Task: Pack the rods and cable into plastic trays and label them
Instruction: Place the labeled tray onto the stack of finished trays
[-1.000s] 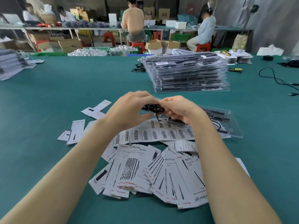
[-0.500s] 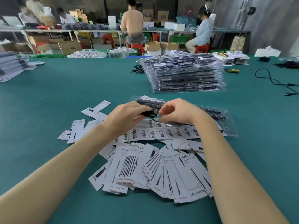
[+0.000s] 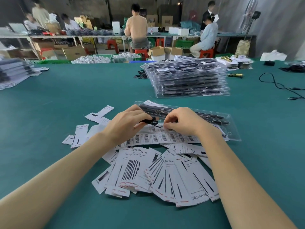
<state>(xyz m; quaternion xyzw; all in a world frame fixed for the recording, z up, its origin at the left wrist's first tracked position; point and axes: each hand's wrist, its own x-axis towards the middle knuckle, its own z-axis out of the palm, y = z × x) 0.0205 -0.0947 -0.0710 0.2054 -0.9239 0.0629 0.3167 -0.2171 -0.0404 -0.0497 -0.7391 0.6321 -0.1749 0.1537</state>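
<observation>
- The left hand (image 3: 127, 125) has its fingers curled round a small black cable (image 3: 149, 121), bunched up in a little loop.
- The right hand (image 3: 180, 122) is right beside it, with its fingertips pinching the other end of the cable.
- Both hands hover just over the near edge of a clear plastic tray (image 3: 231, 128) lying flat on the green table (image 3: 66, 100).
- Long dark rods (image 3: 194, 113) lie side by side in the far part of that tray.
- A long white sheet of barcode stickers (image 3: 161, 138) lies under the hands, touching the tray's near side. The numbers on it are too small to read.
- Nearer the person is a messy heap of white paper cards (image 3: 148, 172). Some say "Ikar Grow" and one says "Ikar Grow Light". They have black rod drawings and small red writing that is too small to read.
- A few more cards (image 3: 79, 134) lie apart on the left.
- Farther back sits a tall stack of filled trays (image 3: 189, 80), with a small white label on the top one.
- A thin black wire (image 3: 277, 85) snakes on the table at the far right.
- People sit at long tables at the back, among cardboard boxes.
</observation>
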